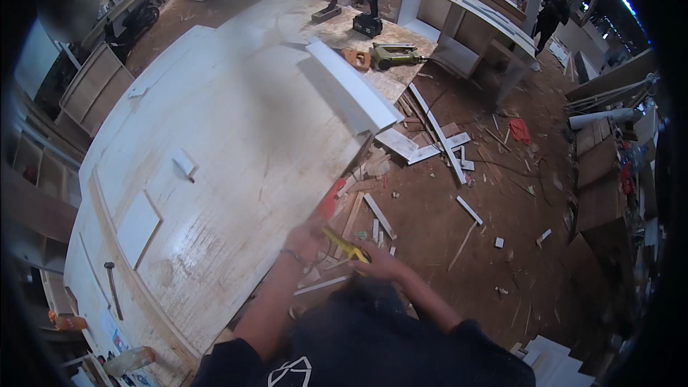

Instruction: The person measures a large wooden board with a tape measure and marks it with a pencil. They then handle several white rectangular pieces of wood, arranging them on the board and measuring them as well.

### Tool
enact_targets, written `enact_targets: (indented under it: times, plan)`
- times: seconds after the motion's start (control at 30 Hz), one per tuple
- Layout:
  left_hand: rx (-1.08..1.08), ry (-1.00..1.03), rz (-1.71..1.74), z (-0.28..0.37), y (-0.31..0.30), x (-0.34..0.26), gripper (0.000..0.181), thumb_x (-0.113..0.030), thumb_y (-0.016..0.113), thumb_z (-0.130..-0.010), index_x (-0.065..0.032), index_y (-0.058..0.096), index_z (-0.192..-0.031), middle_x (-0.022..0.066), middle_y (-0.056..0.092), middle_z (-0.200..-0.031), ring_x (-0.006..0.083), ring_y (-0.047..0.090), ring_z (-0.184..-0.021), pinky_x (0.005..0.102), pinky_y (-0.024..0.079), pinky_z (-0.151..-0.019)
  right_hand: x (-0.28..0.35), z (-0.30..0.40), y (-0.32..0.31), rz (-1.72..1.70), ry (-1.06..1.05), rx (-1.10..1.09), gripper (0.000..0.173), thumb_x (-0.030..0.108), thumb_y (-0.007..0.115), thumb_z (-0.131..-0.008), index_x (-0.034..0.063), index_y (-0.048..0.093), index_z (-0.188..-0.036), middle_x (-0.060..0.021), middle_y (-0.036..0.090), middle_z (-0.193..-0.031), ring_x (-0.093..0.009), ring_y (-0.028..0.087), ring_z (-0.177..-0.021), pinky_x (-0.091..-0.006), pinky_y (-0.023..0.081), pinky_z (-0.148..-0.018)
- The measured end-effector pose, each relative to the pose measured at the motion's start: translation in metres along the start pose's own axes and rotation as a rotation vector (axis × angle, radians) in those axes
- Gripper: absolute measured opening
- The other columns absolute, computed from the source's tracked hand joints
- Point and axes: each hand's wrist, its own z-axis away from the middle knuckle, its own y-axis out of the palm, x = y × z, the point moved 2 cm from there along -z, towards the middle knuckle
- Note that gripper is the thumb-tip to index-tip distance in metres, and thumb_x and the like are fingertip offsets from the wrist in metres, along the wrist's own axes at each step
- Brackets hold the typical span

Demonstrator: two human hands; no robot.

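Observation:
A yellow tape measure (357,253) is gripped in my right hand (382,263), in front of my body. A short stretch of its yellow blade (335,237) runs to my left hand (304,243), whose fingers close around the blade's end, though this spot is blurred. My left hand is at the near edge of a large white-topped worktable (242,193). Just beyond it, something red (330,200) shows at the table's edge. A long white board piece (352,86) lies across the table's right side.
A cordless drill (370,8), an orange-handled saw (356,59) and a green nail gun (395,57) rest on the far right corner. A hammer (113,290) lies on the left. Offcuts (438,134) litter the floor. A white cabinet frame (467,32) and a person (552,13) are farther back.

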Motion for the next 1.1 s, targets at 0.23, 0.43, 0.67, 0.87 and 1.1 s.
enact_targets:
  times: [0.23,0.43,0.67,0.87,1.1]
  plan:
    - [-0.017,0.161,0.045,-0.127,0.155,-0.087,0.014,0.004,0.061,-0.095,0.0076,0.063,-0.108,0.0126,0.066,-0.100,0.0245,0.063,-0.095,0.0348,0.054,-0.088,-0.093,0.037,-0.127,-0.109,0.182,-0.040,0.082,0.057,0.075,-0.089,0.0101,0.050,-0.151,-0.0226,0.065,-0.132,-0.034,0.063,-0.124,-0.0423,0.048,-0.104]
    - [0.003,0.209,-0.171,-0.187,0.221,-0.057,0.018,-0.014,0.067,-0.094,-0.0013,0.068,-0.106,0.0072,0.067,-0.095,0.0169,0.063,-0.085,0.0327,0.052,-0.074,-0.122,0.045,-0.177,-0.209,0.229,-0.198,0.069,0.043,0.077,-0.091,0.0059,0.055,-0.144,-0.0160,0.070,-0.118,-0.026,0.068,-0.109,-0.0373,0.053,-0.095]
    - [-0.268,0.232,-0.755,-0.227,0.226,-0.070,0.042,-0.035,0.075,-0.092,-0.0038,0.065,-0.119,0.0064,0.067,-0.103,0.0176,0.063,-0.090,0.0343,0.053,-0.074,-0.145,0.021,-0.206,-0.732,0.276,-0.471,0.055,0.028,0.073,-0.093,0.0038,0.058,-0.140,-0.0088,0.068,-0.115,-0.018,0.065,-0.104,-0.0335,0.052,-0.090]
    - [-0.120,-0.026,-0.132,-0.263,0.242,-0.044,0.056,-0.046,0.075,-0.095,-0.0070,0.059,-0.132,0.0113,0.067,-0.112,0.0207,0.064,-0.099,0.0351,0.055,-0.079,-0.080,-0.093,-0.305,-0.489,0.054,-0.486,0.056,0.029,0.073,-0.093,0.0013,0.059,-0.139,-0.0115,0.066,-0.125,-0.018,0.062,-0.114,-0.0330,0.048,-0.099]
    - [0.024,-0.045,0.097,-0.234,0.237,-0.076,0.047,-0.033,0.073,-0.097,-0.0065,0.060,-0.133,0.0070,0.068,-0.120,0.0185,0.067,-0.106,0.0324,0.055,-0.080,0.017,-0.218,-0.375,-0.394,0.100,-0.347,0.053,0.032,0.067,-0.097,0.0016,0.059,-0.139,-0.0077,0.067,-0.115,-0.015,0.065,-0.099,-0.0303,0.051,-0.087]
